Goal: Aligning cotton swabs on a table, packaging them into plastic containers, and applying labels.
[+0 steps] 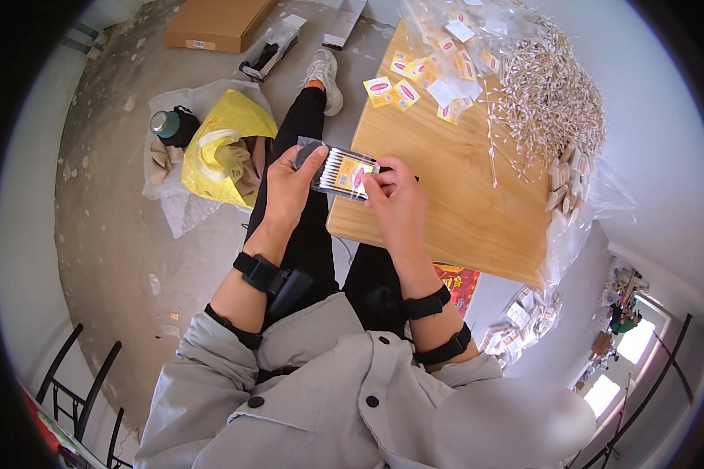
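Observation:
Between my two hands is a clear plastic packet of cotton swabs, with white tips in a row and a yellow-and-white card inside. It is held over my lap, by the left edge of the wooden table. My left hand grips its left end, thumb on top. At the right end, my right hand pinches the packet near the card with thumb and fingers. Several yellow-and-white cards lie on the table beyond my hands. A large heap of loose cotton swabs covers its far right part.
Bundled swabs rest at the table's right edge beside clear plastic film. On the floor at left are a yellow bag and a dark green bottle. A cardboard box lies farther off. More packets sit below the table.

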Available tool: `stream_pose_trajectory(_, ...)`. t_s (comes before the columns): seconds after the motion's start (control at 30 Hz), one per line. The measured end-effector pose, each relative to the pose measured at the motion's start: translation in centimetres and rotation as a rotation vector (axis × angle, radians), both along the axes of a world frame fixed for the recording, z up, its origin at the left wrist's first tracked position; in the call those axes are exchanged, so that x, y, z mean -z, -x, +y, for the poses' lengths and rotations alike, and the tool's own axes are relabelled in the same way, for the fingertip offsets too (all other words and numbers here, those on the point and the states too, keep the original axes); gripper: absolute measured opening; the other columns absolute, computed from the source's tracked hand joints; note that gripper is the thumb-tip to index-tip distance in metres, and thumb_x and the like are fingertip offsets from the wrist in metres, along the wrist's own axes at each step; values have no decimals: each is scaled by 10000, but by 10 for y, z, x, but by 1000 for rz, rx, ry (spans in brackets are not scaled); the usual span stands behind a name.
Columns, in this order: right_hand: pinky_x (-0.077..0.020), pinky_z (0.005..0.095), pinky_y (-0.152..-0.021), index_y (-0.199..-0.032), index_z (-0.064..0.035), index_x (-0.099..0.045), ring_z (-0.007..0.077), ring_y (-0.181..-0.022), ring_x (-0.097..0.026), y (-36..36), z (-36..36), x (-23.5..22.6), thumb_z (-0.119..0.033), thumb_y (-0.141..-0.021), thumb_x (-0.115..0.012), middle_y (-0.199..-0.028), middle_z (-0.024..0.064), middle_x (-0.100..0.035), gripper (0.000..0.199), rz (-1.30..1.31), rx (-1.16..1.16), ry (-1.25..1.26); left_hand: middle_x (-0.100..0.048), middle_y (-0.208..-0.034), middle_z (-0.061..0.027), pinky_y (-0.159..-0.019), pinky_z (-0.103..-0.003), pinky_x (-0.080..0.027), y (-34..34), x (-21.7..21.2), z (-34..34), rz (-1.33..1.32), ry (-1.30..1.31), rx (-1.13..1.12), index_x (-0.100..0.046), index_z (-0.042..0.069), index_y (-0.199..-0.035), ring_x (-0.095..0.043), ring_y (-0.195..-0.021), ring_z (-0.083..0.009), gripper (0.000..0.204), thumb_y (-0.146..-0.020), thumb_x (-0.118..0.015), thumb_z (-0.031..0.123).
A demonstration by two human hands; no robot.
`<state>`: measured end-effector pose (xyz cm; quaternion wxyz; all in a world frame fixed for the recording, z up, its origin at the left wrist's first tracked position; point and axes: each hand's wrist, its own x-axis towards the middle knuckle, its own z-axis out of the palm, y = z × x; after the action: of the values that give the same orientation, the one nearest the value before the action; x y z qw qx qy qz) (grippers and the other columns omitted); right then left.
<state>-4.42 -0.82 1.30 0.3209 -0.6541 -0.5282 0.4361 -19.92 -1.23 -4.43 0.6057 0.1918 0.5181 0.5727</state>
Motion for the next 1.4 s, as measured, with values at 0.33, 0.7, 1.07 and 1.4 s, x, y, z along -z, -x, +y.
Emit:
stream_pose_trajectory(0.33, -395, 349, -1047, -1317, 48, -403, 213, -1220, -472, 4, -1, 15, -199, -1021, -436, -1226, 149, -451, 387, 406, 242, -176, -608, -750, 50, -611, -180, -400, 11, -1, 12, 35, 69, 55, -658, 41, -842, -489, -658, -3, 259, -927, -671, 286)
stream_pose_trajectory(0.7, -232, 360, -1164, -1424, 33, -284, 236, -1357, -354, 42, -1, 21, -301, -1055, -314, -1408, 186, -380, 498, 387, 209, -288, -613, -711, 27, -601, -208, -416, -2, 9, 8, 224, 16, -11, -658, -19, -825, -478, -658, -19, 314, -928, -670, 278)
stream_pose_trajectory(1.07, -436, 368, -958, -1321, -14, -458, 250, -1138, -484, -28, 15, 26, -55, -890, -597, -1212, 131, -449, 455, -78, 302, -381, -605, -991, -73, -770, -270, -458, 27, 11, 3, 644, -66, -70, -614, -22, -1060, -547, -890, -121, 249, -955, -614, 203)
stream_pose_trajectory(1.4, -458, 391, -846, -1011, -98, -673, 299, -971, -537, -192, 51, 35, -153, -785, -737, -994, 137, -536, 241, -509, 450, -338, -263, -1543, -195, -1153, -519, -184, -53, -57, 67, 1702, -467, 510, -309, -34, -1452, -216, -1442, -354, 828, -851, -654, 419)
